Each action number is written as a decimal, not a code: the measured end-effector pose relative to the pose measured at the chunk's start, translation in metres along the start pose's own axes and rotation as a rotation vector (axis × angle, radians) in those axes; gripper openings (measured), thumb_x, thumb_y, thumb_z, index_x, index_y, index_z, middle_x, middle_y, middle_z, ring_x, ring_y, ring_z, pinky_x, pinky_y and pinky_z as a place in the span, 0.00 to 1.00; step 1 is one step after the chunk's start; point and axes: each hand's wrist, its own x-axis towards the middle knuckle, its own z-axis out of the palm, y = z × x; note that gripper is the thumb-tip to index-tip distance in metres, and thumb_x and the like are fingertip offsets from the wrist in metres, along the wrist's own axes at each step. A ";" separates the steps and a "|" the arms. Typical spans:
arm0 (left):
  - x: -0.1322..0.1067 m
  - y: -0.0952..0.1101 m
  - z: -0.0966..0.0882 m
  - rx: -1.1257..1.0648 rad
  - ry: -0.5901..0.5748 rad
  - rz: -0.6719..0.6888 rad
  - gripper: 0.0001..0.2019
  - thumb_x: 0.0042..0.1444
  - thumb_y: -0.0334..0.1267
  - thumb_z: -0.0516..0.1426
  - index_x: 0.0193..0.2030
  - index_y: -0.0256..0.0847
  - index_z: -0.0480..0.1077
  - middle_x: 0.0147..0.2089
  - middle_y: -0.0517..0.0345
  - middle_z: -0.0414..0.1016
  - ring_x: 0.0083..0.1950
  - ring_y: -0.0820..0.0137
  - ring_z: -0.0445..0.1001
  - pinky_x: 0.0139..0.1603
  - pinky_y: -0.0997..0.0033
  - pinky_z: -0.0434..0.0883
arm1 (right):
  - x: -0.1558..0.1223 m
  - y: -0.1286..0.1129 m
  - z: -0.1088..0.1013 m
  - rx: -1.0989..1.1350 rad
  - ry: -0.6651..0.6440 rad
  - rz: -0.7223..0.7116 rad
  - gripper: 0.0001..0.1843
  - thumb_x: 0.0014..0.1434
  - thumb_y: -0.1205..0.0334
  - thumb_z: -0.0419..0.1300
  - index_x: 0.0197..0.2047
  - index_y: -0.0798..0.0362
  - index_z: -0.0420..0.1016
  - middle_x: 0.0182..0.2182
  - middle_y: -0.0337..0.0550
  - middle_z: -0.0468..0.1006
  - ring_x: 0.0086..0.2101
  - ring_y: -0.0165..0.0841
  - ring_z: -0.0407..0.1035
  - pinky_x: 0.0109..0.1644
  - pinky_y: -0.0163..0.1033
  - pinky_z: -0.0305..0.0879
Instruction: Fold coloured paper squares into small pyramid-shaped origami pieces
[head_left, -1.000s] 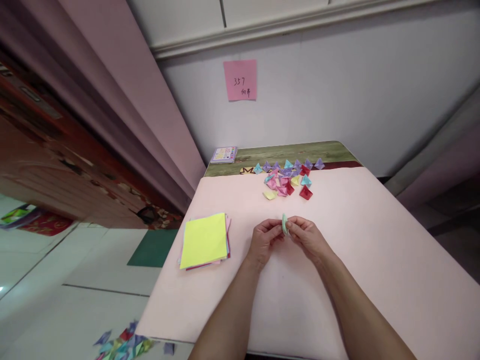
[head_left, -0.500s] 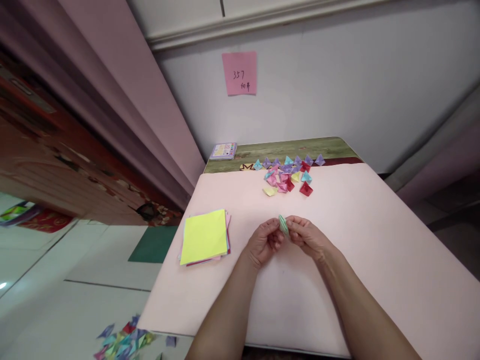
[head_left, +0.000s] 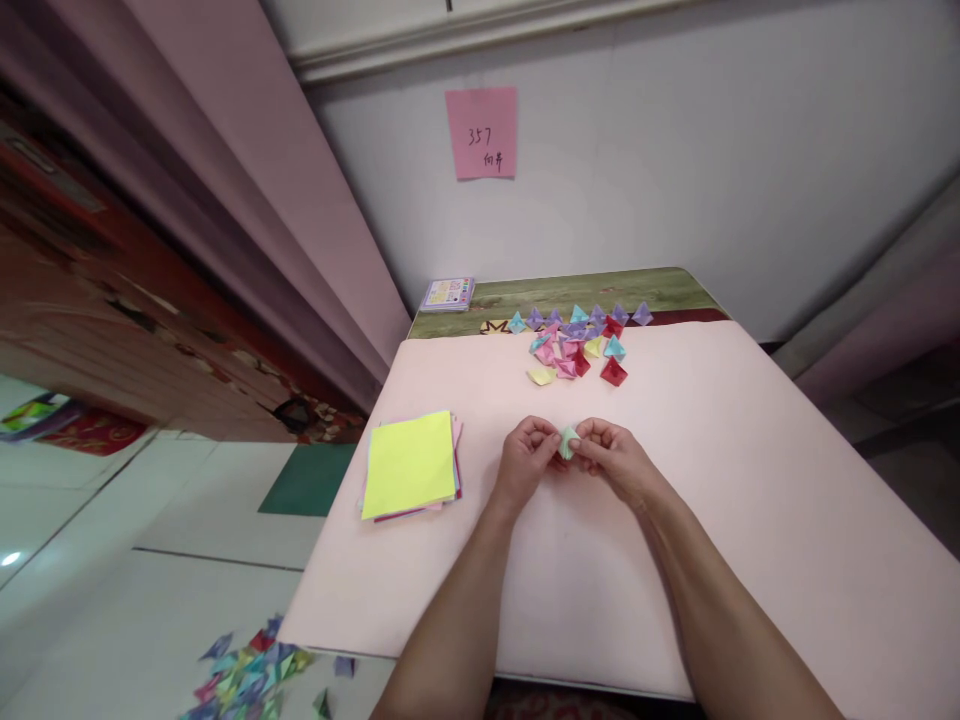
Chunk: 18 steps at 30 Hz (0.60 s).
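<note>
A small folded piece of light green paper (head_left: 568, 443) is pinched between my two hands, above the middle of the pink table cover. My left hand (head_left: 529, 458) grips its left side with thumb and fingers. From the other side my right hand (head_left: 609, 458) holds it, the thumb lying across its face. Part of the paper is hidden by the fingertips. Beyond the hands lies a cluster of small folded paper pieces (head_left: 570, 348) in purple, pink, red, blue and yellow.
Left of my hands sits a stack of square paper sheets (head_left: 410, 466), yellow on top. Small printed cards (head_left: 448, 293) lie at the table's far left corner. More folded paper pieces (head_left: 251, 675) are heaped on the floor. A pink note (head_left: 482, 135) hangs on the wall.
The green paper has turned from a narrow edge-on view to showing a broader face. Both hands have shifted their fingers around it; the camera view has moved slightly.
</note>
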 end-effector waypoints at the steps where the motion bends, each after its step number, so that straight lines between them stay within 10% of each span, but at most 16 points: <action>1: 0.001 -0.003 0.000 0.015 0.013 0.029 0.17 0.50 0.47 0.65 0.37 0.39 0.66 0.23 0.64 0.73 0.22 0.71 0.73 0.26 0.70 0.73 | 0.001 0.002 0.001 -0.019 0.008 -0.015 0.19 0.47 0.52 0.73 0.31 0.53 0.70 0.19 0.35 0.71 0.19 0.25 0.60 0.23 0.32 0.54; 12: -0.001 -0.002 0.004 0.078 0.026 0.128 0.19 0.54 0.44 0.63 0.48 0.40 0.66 0.27 0.65 0.73 0.25 0.76 0.70 0.30 0.76 0.69 | 0.002 0.006 0.004 -0.062 0.032 -0.004 0.20 0.50 0.47 0.70 0.34 0.55 0.75 0.20 0.37 0.73 0.21 0.27 0.62 0.25 0.34 0.58; 18: -0.001 -0.003 0.006 -0.007 -0.024 -0.058 0.20 0.49 0.50 0.66 0.37 0.38 0.68 0.25 0.59 0.76 0.23 0.71 0.74 0.26 0.71 0.72 | 0.005 0.008 0.001 -0.046 0.149 -0.119 0.17 0.48 0.50 0.72 0.29 0.53 0.75 0.20 0.37 0.72 0.22 0.28 0.63 0.27 0.35 0.59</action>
